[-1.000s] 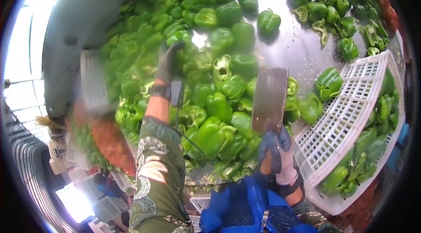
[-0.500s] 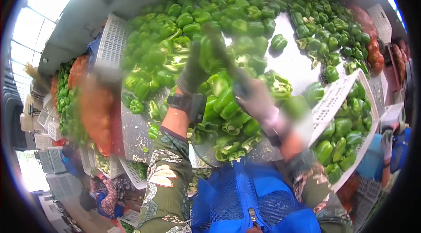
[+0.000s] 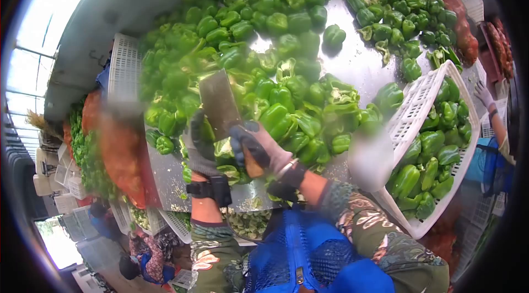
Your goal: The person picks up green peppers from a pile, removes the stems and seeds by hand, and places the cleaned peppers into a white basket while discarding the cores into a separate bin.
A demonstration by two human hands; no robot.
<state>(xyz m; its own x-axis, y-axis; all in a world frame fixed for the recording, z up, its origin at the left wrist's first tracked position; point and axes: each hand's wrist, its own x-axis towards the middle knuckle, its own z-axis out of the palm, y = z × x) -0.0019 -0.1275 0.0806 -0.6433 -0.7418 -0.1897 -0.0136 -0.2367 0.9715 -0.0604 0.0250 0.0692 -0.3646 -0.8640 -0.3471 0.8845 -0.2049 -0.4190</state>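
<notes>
My right hand, in a grey and dark-palmed glove, is wrapped round the wooden handle of a cleaver. Its broad blade points up and to the left over the pepper pile. Close beside the blade, my gloved left hand is closed on a green bell pepper, mostly hidden by fingers and blade. Whole and cut-open green peppers are heaped just beyond both hands on the metal table. Some lie split, with pale insides showing.
A white crate of green peppers tilts at the table's right edge. Orange-red mesh sacks stand at the left, another sack at the far right. Co-workers are at lower left and right, where a gloved hand shows.
My right hand with the cleaver has come down and left, nearer my body. My left hand has drawn back and left too. The camera view has shifted slightly.
</notes>
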